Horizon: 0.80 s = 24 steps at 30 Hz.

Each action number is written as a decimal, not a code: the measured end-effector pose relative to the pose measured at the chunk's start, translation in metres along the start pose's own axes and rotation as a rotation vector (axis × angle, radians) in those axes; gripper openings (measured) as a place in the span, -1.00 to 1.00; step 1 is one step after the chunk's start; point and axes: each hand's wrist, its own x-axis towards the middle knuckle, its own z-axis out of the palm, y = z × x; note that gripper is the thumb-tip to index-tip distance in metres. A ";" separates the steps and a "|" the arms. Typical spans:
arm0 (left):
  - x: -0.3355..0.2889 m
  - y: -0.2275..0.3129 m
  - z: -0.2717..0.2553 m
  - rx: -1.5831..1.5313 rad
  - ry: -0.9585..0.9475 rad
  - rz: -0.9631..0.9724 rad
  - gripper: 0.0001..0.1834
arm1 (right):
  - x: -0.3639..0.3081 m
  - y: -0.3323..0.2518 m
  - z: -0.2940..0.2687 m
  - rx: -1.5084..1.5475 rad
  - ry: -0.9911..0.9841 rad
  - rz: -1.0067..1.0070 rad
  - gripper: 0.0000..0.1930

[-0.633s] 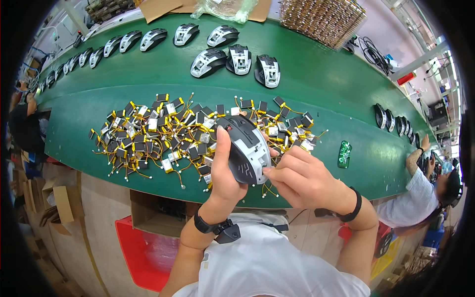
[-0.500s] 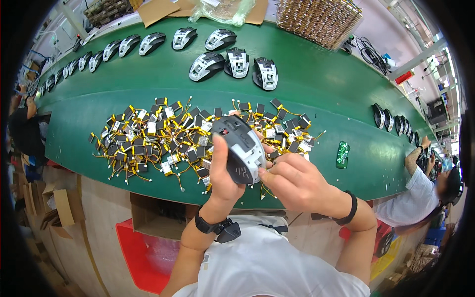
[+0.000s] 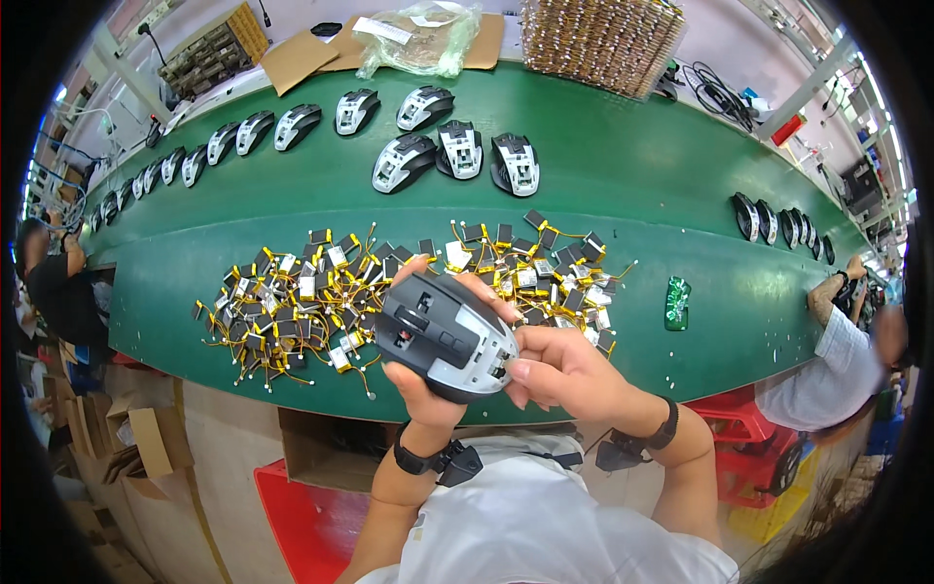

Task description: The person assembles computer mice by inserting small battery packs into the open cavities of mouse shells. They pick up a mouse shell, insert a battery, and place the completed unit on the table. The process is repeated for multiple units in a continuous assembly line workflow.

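A black and white computer mouse without its rear cover is in my left hand, with the thumb and fingers on its opposite sides. It is held above the near edge of the bench, its scroll wheel toward the left and its open white end toward the right. At that white end, my right hand is closed, thumb and fingertips pressed together against the opening. Whatever lies between those fingertips is too small to make out. Behind the mouse spreads a pile of small battery packs with yellow tape and thin wires, partly hidden by my hands.
More open mice stand along the far side of the green bench, with another row at the right. A green patterned piece lies right of the batteries. Co-workers sit at both ends. A red bin is below the bench.
My left hand has turned the mouse so its top faces up more and its wheel end points left. My right hand stays at the white end, slightly lower. The whole view has shifted a little.
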 end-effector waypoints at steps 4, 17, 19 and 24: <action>0.000 0.004 0.002 0.016 0.001 -0.023 0.07 | 0.001 0.008 -0.001 0.042 -0.023 -0.021 -0.78; -0.010 0.000 -0.006 0.040 0.040 -0.026 0.08 | 0.006 0.018 0.005 0.174 0.007 0.050 -0.83; -0.007 0.000 -0.009 0.061 0.033 -0.023 0.08 | 0.004 0.018 0.002 0.143 0.043 -0.028 -0.82; 0.002 -0.009 -0.027 -0.038 0.014 -0.002 -0.07 | -0.009 0.039 -0.009 -0.052 0.269 -0.467 -0.56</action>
